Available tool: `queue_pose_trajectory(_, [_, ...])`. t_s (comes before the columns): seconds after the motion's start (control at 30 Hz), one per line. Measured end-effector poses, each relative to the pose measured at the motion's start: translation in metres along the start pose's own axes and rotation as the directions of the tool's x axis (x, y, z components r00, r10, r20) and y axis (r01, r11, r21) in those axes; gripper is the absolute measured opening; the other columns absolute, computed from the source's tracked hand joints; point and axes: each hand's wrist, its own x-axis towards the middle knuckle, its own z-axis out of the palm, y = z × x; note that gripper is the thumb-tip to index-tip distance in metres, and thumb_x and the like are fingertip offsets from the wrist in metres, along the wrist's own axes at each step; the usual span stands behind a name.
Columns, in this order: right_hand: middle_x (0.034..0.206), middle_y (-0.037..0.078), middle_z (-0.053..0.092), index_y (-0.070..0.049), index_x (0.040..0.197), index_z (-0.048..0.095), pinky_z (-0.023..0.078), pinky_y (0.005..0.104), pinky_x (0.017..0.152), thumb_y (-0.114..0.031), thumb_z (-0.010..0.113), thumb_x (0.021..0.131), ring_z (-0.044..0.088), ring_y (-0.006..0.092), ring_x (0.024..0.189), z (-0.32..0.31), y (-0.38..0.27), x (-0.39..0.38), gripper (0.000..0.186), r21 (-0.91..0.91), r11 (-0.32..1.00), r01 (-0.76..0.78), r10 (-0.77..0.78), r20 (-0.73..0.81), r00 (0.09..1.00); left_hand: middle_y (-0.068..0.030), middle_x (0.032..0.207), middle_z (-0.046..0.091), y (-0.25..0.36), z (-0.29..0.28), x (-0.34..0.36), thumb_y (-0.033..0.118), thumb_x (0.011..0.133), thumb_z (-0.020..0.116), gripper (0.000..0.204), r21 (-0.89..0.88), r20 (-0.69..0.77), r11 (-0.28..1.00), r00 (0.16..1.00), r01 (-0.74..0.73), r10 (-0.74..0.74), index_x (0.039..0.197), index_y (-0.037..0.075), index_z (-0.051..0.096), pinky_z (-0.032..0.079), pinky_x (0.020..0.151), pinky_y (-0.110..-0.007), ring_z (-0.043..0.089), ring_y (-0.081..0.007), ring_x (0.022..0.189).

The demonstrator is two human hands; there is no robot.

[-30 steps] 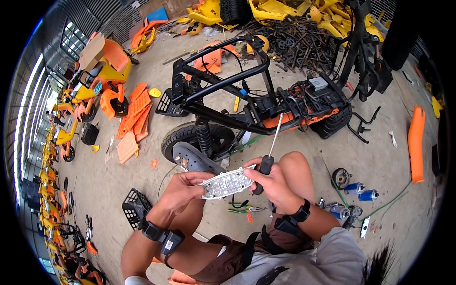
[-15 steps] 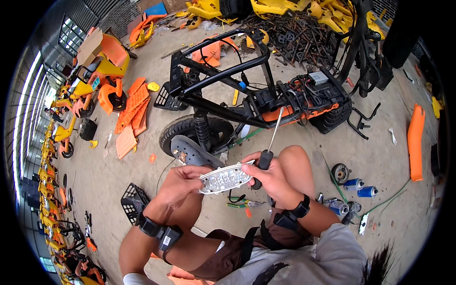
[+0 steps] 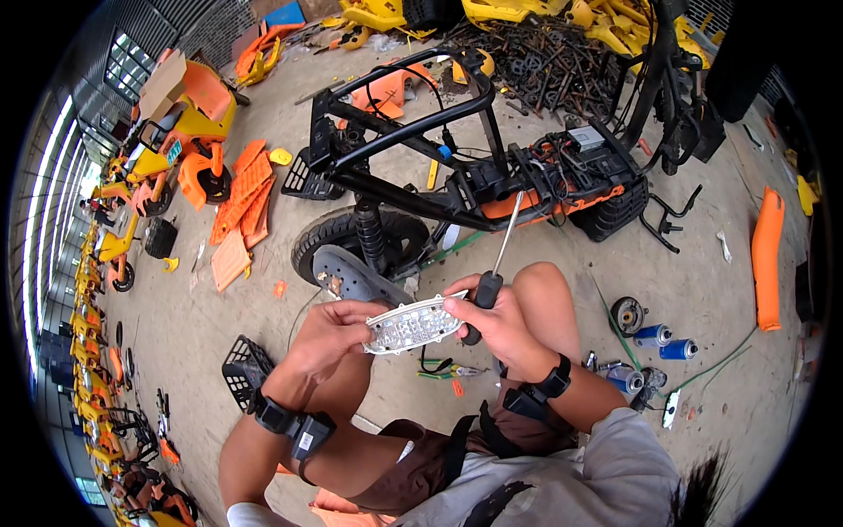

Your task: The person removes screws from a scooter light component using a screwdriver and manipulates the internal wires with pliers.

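Note:
Above my lap is a long white-rimmed lamp unit (image 3: 414, 326) with a silvery, patterned face and small tabs along its edge. The fingers and thumb of my left hand (image 3: 334, 338) pinch its left end. My right hand (image 3: 502, 323) grips its right end between thumb and fingers. That same hand also holds a screwdriver (image 3: 488, 290) with a black handle, its steel shaft pointing up and away from me. Beyond my hands stands a stripped black scooter frame (image 3: 404, 132), with exposed wiring (image 3: 562, 167) in its middle.
Green-handled pliers (image 3: 452, 371) lie on the floor beneath my hands. To the right are blue spray cans (image 3: 678, 350), a round metal part (image 3: 627, 314) and an orange panel (image 3: 768, 263). Orange panels (image 3: 241, 206) and a black basket (image 3: 246, 369) lie left; rusty parts (image 3: 553, 79) are heaped behind.
Both hands and the lamp unit have shifted very slightly up and left in the picture, along with the background. The grip on the lamp unit and screwdriver looks the same.

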Motion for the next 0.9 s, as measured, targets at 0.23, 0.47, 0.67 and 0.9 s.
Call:
queue_pose_trajectory(0.23, [0.079, 0.006, 0.063, 0.001, 0.106, 0.060, 0.047, 0.0232, 0.056, -0.016, 0.069, 0.088, 0.057, 0.0088, 0.061, -0.0007, -0.0011, 0.0002, 0.026, -0.030, 0.999, -0.018, 0.019, 0.010, 1.000, -0.0154, 0.114, 0.066, -0.0009, -0.0005, -0.0008, -0.012, 0.077, 0.057, 0.034, -0.030, 0.020, 1.000, 1.000, -0.005, 0.005, 0.111, -0.011, 0.063, 0.057, 0.074, -0.028, 0.067, -0.0177, 0.088])
queue_pose_trajectory(0.47, [0.079, 0.006, 0.063, 0.001, 0.106, 0.061, 0.047, 0.0231, 0.056, -0.016, 0.069, 0.088, 0.057, 0.0083, 0.062, -0.0007, -0.0022, -0.0002, 0.026, -0.034, 0.999, -0.010, 0.011, 0.012, 1.000, -0.0126, 0.104, 0.069, -0.0015, 0.0025, 0.0000, -0.011, 0.076, 0.059, 0.035, -0.052, 0.004, 0.999, 1.000, -0.013, 0.014, 0.111, -0.009, 0.064, 0.054, 0.070, -0.024, 0.067, -0.0156, 0.084])
queue_pose_trajectory(0.67, [0.079, 0.006, 0.063, 0.001, 0.105, 0.062, 0.047, 0.0229, 0.055, -0.017, 0.070, 0.088, 0.057, 0.0077, 0.062, -0.0013, -0.0012, -0.0003, 0.026, 0.000, 1.000, -0.009, 0.009, 0.016, 1.000, -0.0129, 0.104, 0.068, -0.0013, 0.0016, -0.0008, -0.011, 0.076, 0.059, 0.035, -0.048, 0.033, 0.998, 0.999, -0.028, 0.030, 0.111, -0.010, 0.064, 0.054, 0.069, -0.023, 0.067, -0.0154, 0.083])
queue_pose_trajectory(0.9, [0.079, 0.005, 0.064, 0.001, 0.105, 0.062, 0.047, 0.0226, 0.056, -0.017, 0.070, 0.088, 0.057, 0.0077, 0.062, -0.0026, 0.0013, 0.0001, 0.026, -0.002, 1.000, 0.002, -0.002, 0.013, 1.000, -0.0130, 0.105, 0.068, -0.0006, 0.0028, -0.0004, -0.011, 0.077, 0.058, 0.035, -0.061, 0.019, 0.998, 1.000, 0.004, -0.003, 0.111, -0.010, 0.063, 0.055, 0.071, -0.025, 0.067, -0.0156, 0.085])
